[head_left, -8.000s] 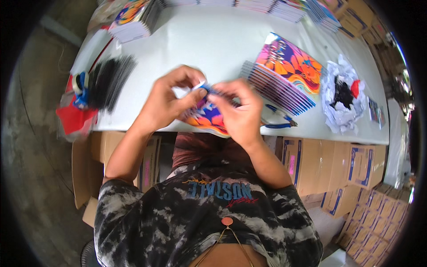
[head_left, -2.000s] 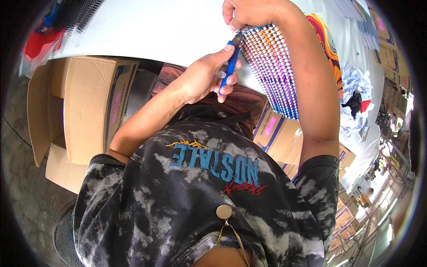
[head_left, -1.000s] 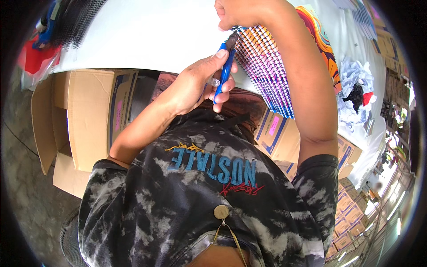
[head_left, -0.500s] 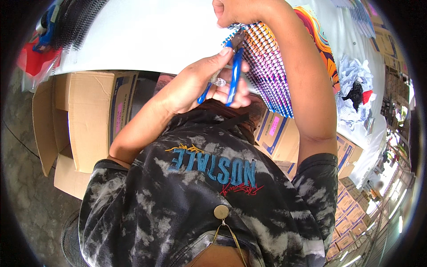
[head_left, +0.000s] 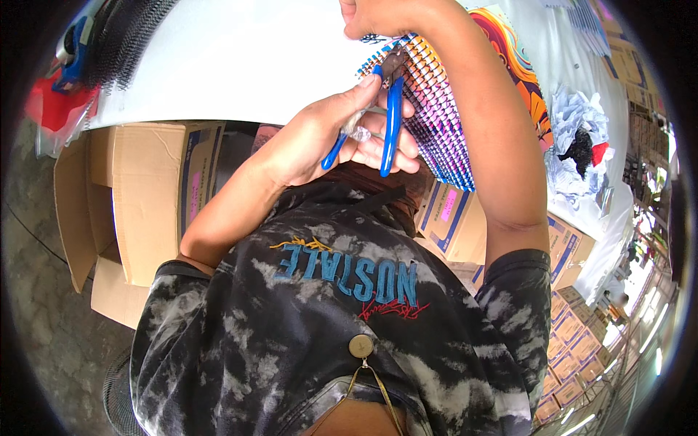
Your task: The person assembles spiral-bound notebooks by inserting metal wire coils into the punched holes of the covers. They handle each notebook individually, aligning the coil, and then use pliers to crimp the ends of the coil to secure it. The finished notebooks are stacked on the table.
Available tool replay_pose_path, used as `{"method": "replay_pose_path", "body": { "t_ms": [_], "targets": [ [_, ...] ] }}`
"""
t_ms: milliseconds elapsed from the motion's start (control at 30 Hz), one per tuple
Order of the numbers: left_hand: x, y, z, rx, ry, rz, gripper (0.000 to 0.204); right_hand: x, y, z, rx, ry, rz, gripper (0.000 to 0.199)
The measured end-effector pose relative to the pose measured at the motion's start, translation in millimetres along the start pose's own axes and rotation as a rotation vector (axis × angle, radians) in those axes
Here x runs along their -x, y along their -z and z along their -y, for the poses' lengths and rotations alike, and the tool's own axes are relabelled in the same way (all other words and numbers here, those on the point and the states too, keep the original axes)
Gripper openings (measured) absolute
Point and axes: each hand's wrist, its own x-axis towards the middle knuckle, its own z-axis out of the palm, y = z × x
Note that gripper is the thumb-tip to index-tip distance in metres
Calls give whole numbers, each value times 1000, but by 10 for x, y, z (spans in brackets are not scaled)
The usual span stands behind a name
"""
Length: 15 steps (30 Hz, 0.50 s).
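Note:
My left hand (head_left: pixel 331 131) grips blue-handled pliers (head_left: pixel 389 116), handles spread apart, the jaws at the wire spiral of a colourful notebook (head_left: pixel 436 109). My right hand (head_left: pixel 382 14) holds the notebook's top edge at the upper rim of the view, partly cut off. The notebook hangs over the near edge of a white table (head_left: pixel 240 58), its spiral binding facing me.
An open cardboard box (head_left: pixel 131 203) stands under the table at the left. Black spiral coils (head_left: pixel 127 33) lie at the table's far left. Crumpled paper scraps (head_left: pixel 582 145) sit at the right. Several stacked boxes (head_left: pixel 574 320) fill the lower right floor.
The pliers' handles have opened wider in my left hand. The jaws have stayed at the notebook's spiral, and the view has shifted slightly.

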Motion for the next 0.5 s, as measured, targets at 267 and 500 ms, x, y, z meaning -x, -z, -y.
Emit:
{"method": "replay_pose_path", "body": {
  "t_ms": [267, 500],
  "targets": [
    [33, 15, -14, -35, -24, -24, 56, -143, -60, -86, 209, 101, 2, 30],
    [-52, -131, -73, 23, -4, -103, 55, -76, -10, 24, -102, -151, -82, 27]
  ]
}}
